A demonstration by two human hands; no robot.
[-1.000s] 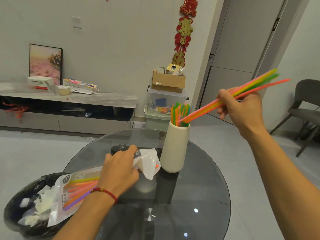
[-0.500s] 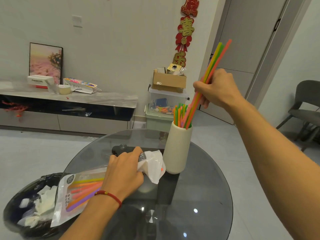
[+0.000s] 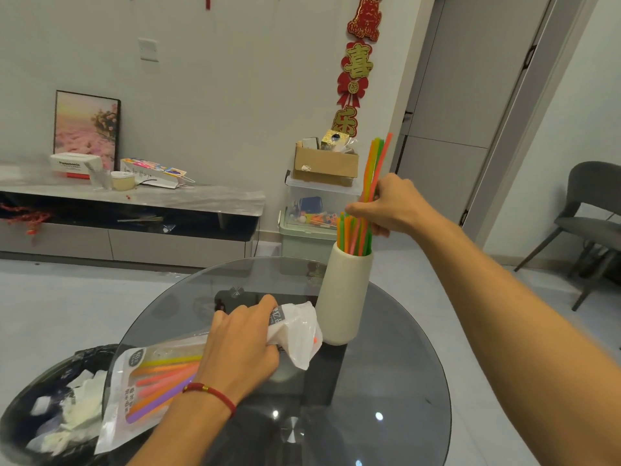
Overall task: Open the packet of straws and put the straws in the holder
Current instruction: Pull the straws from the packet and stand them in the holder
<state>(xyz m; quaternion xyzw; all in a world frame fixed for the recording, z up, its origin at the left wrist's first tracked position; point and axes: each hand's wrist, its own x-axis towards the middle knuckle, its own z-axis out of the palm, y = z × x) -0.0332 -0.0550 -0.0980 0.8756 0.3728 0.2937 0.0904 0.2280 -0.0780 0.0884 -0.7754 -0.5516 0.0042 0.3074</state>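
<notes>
The round glass desk (image 3: 386, 381) carries a cream holder (image 3: 342, 297) with straws (image 3: 353, 235) standing in it. The packet (image 3: 151, 381) overhangs the desk's left edge, above a bin (image 3: 40, 415). Left hand (image 3: 242, 344) fingers grip the packet; right hand (image 3: 393, 206) fingers pinch a bunch of straws (image 3: 376, 163) entering the holder.

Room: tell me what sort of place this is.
Probably a home living room: a low media cabinet with a framed picture, red festive wall hangings, and a round glass table.
</notes>
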